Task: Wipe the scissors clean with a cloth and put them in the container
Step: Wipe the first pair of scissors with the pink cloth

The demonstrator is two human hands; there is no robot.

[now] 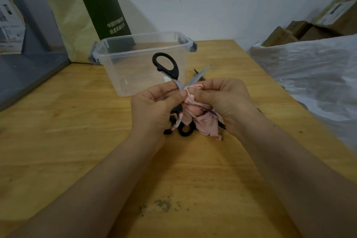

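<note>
My left hand [152,106] grips a pair of black-handled scissors [168,67], held open above the table. One handle loop points up towards the container, and a grey blade sticks out to the upper right. My right hand [222,100] pinches a pink cloth [204,121] against the blade near the pivot. Below my hands lies another pair of scissors [185,131] with black handles, partly hidden by the cloth. The clear plastic container [143,60] with grey latches stands just behind my hands, with nothing in it.
The wooden table [77,131] has a dark stain near its front edge. A green and yellow paper bag [87,19] stands behind the container. A grey tray [25,71] lies at the left. White plastic sheeting [313,69] and cardboard boxes [301,31] are at the right.
</note>
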